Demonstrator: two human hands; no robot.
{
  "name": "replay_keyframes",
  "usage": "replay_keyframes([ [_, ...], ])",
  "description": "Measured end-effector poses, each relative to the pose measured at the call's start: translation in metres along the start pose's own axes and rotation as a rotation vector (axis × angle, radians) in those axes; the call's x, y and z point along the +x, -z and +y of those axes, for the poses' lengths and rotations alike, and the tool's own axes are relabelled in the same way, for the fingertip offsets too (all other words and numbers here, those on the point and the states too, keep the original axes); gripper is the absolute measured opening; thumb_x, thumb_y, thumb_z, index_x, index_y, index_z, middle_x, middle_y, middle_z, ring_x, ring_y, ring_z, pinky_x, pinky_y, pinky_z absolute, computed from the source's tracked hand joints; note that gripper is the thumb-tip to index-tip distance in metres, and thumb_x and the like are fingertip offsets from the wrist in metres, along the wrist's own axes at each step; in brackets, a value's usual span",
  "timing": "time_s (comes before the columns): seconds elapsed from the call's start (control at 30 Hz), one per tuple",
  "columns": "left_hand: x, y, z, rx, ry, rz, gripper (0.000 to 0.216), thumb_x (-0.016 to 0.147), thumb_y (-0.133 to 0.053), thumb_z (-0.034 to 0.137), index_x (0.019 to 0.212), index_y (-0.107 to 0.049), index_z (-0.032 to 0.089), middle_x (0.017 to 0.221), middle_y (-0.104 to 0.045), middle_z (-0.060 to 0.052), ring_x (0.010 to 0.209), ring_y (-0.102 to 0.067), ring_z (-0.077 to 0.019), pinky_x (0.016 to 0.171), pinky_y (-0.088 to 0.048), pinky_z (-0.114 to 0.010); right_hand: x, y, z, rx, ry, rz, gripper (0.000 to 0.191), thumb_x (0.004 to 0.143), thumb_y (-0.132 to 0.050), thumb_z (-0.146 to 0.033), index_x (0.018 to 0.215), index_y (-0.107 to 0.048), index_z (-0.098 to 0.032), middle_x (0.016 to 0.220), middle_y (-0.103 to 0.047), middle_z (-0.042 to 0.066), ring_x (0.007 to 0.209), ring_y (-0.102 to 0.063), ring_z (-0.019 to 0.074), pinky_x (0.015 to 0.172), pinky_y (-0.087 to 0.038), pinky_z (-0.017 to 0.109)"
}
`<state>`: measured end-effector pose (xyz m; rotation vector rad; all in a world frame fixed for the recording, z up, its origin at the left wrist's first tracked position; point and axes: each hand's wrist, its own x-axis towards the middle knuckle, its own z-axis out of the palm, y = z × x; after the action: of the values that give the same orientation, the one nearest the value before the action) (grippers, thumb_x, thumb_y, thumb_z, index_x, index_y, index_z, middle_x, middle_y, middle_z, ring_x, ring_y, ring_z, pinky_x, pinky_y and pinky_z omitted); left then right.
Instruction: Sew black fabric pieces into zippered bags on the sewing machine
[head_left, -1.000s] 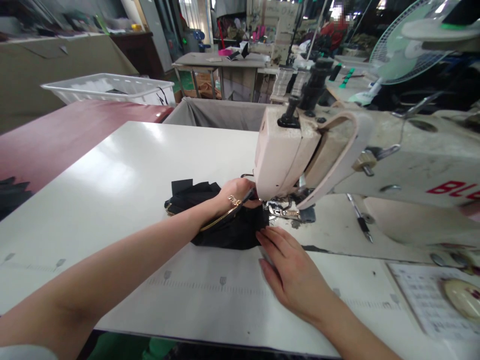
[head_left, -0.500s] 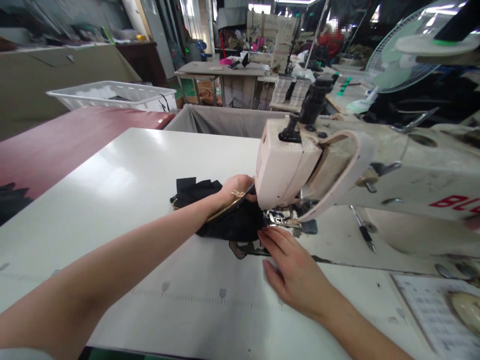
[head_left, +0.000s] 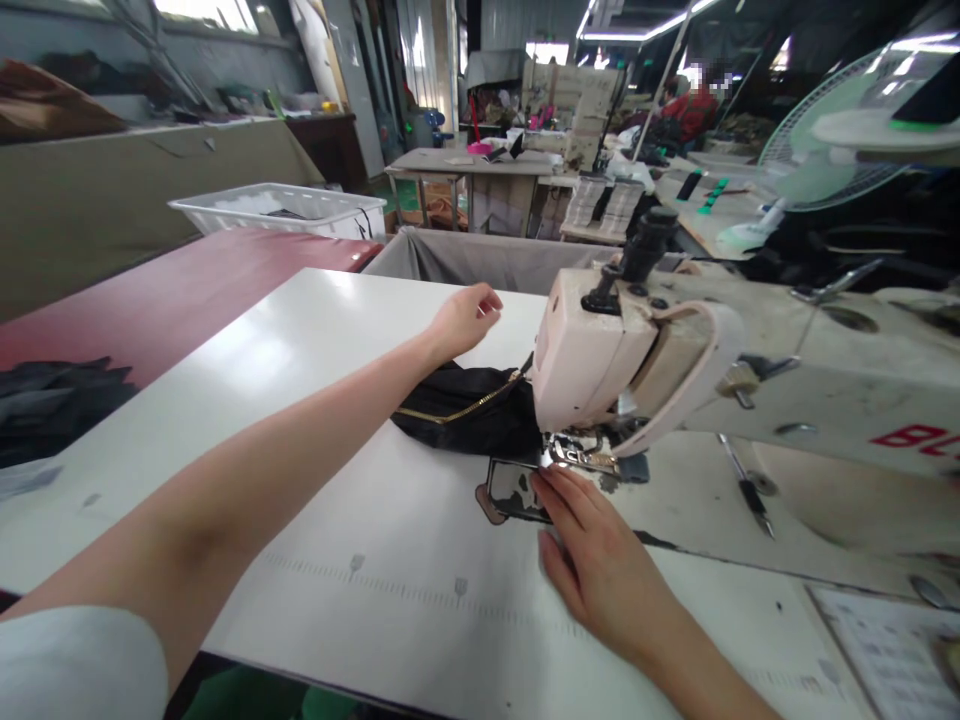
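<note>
A black fabric piece (head_left: 487, 432) with a gold zipper (head_left: 466, 410) lies on the white table, its right end at the presser foot (head_left: 574, 452) of the sewing machine (head_left: 592, 345). My left hand (head_left: 466, 318) is raised just beyond the fabric, clear of it, with loosely bent fingers and a gap beside the thumb; nothing shows in it. My left forearm hides the fabric's left end. Flat by the needle plate (head_left: 517, 490) rests my right hand (head_left: 600, 560), fingers stretched out and their tips close to the presser foot.
A pen (head_left: 746, 485) lies on the machine bed. Dark cloth (head_left: 64, 400) is heaped at the left, by a red surface (head_left: 172, 280). A white plastic basket (head_left: 277, 205) and a grey cloth-lined bin (head_left: 465, 255) stand behind the table. A fan (head_left: 832, 140) is at the right.
My left hand has let go of the fabric and moved up and away from it. More of the needle plate now shows beside my right hand, which stays near the presser foot. The view has shifted.
</note>
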<state>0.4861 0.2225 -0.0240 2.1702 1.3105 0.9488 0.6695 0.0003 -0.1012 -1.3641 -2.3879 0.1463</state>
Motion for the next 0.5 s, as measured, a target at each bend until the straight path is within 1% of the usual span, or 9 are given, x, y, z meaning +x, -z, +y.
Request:
replay_keyframes([
  [0.07,-0.027,0.027,0.006,0.015,-0.068,0.012,0.018,0.089,-0.054,0.032,0.086,-0.056,0.014,0.079,-0.058,-0.001,0.069,-0.051,-0.0118,0.065,-0.041,-0.025,0.000,0.000,0.000,-0.023,0.013,0.012,0.045,0.090,-0.045,-0.019,0.131,-0.049,-0.002,0.131,-0.052,0.021,0.126,-0.044,0.0317,0.105,-0.045,0.052],
  [0.1,-0.047,0.034,0.006,0.028,-0.098,-0.099,0.024,0.089,-0.054,0.040,0.087,-0.056,0.016,0.078,-0.058,0.000,0.068,-0.051,-0.0124,0.063,-0.041,-0.025,0.000,-0.001,0.000,-0.029,0.022,0.018,0.044,0.090,-0.045,-0.019,0.130,-0.050,-0.002,0.130,-0.052,0.021,0.125,-0.045,0.0319,0.104,-0.045,0.053],
  [0.13,-0.068,0.035,0.005,0.097,-0.105,-0.239,0.031,0.084,-0.058,0.048,0.086,-0.055,0.017,0.076,-0.058,0.000,0.066,-0.051,-0.0138,0.062,-0.041,-0.026,0.000,-0.001,0.000,-0.032,0.030,0.024,0.044,0.089,-0.045,-0.019,0.130,-0.050,-0.003,0.130,-0.052,0.021,0.125,-0.045,0.0319,0.104,-0.045,0.053],
  [0.17,-0.089,0.032,0.003,0.211,-0.109,-0.323,0.039,0.079,-0.063,0.054,0.088,-0.055,0.017,0.078,-0.059,-0.001,0.069,-0.053,-0.0166,0.064,-0.042,-0.029,0.001,-0.002,-0.001,-0.034,0.034,0.031,0.044,0.089,-0.045,-0.018,0.130,-0.050,-0.003,0.129,-0.052,0.021,0.124,-0.046,0.0316,0.104,-0.045,0.053],
  [0.2,-0.108,0.024,0.000,0.317,-0.126,-0.328,0.041,0.077,-0.065,0.054,0.088,-0.056,0.016,0.084,-0.060,-0.004,0.077,-0.055,-0.0207,0.069,-0.043,-0.033,0.001,-0.003,-0.001,-0.035,0.037,0.040,0.043,0.089,-0.045,-0.018,0.130,-0.050,-0.004,0.129,-0.053,0.021,0.123,-0.046,0.0314,0.104,-0.045,0.053],
  [0.27,-0.133,0.003,-0.005,0.387,-0.132,-0.263,0.030,0.086,-0.058,0.044,0.088,-0.058,0.014,0.092,-0.061,-0.009,0.088,-0.056,-0.0248,0.078,-0.044,-0.037,0.002,-0.004,-0.001,-0.039,0.040,0.059,0.043,0.089,-0.045,-0.019,0.130,-0.050,-0.005,0.129,-0.053,0.020,0.123,-0.047,0.0312,0.104,-0.045,0.054],
  [0.37,-0.141,-0.010,-0.007,0.360,-0.122,-0.231,0.023,0.089,-0.056,0.036,0.077,-0.059,0.016,0.084,-0.062,-0.007,0.084,-0.059,-0.0223,0.077,-0.045,-0.033,0.001,-0.005,0.003,-0.038,0.043,0.072,0.042,0.089,-0.047,-0.019,0.129,-0.050,-0.008,0.129,-0.053,0.019,0.123,-0.047,0.0314,0.104,-0.044,0.054],
  [0.43,-0.137,0.004,-0.004,0.328,-0.088,-0.181,0.025,0.084,-0.061,0.038,0.071,-0.058,0.017,0.075,-0.061,-0.005,0.077,-0.060,-0.0211,0.070,-0.046,-0.030,-0.003,-0.003,0.007,-0.026,0.034,0.063,0.041,0.089,-0.047,-0.019,0.129,-0.051,-0.008,0.129,-0.053,0.019,0.123,-0.047,0.0314,0.104,-0.044,0.054],
  [0.5,-0.138,0.033,0.000,0.308,-0.017,-0.072,0.032,0.088,-0.054,0.041,0.069,-0.057,0.016,0.070,-0.061,-0.005,0.070,-0.060,-0.0207,0.063,-0.045,-0.029,-0.007,-0.001,0.006,0.006,0.030,0.078,0.041,0.089,-0.048,-0.019,0.129,-0.053,-0.012,0.129,-0.054,0.017,0.122,-0.050,0.0310,0.103,-0.045,0.053],
])
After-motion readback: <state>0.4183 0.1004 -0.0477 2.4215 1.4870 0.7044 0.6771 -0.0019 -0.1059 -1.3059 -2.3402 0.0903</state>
